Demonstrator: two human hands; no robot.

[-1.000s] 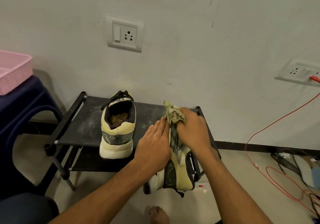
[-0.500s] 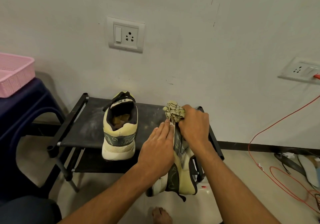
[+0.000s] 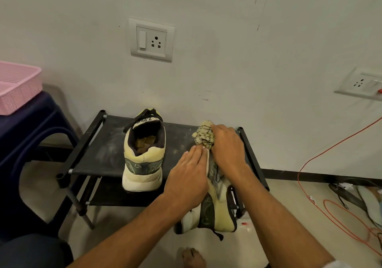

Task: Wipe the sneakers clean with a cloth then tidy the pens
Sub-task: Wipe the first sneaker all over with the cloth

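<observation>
Black, dusty fabric shoe rack (image 3: 97,154) against wall (image 3: 237,56). On top tier, upright cream-yellow sneaker (image 3: 143,166), tongue tab (image 3: 146,121) partly legible: "Z-P". At right edge, second sneaker (image 3: 216,212) tipped sideways, steadied under flat left hand (image 3: 189,179), fingers (image 3: 196,154) straight. At toe, right hand (image 3: 227,146) curled tight round nubby striped cloth (image 3: 203,134).

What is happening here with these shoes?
A person is wiping a sneaker that lies on its side at the front edge of the rack. The left hand rests flat on it, steadying it; the right hand grips a bunched cloth at its far end. The second sneaker stands upright on the rack.
</observation>
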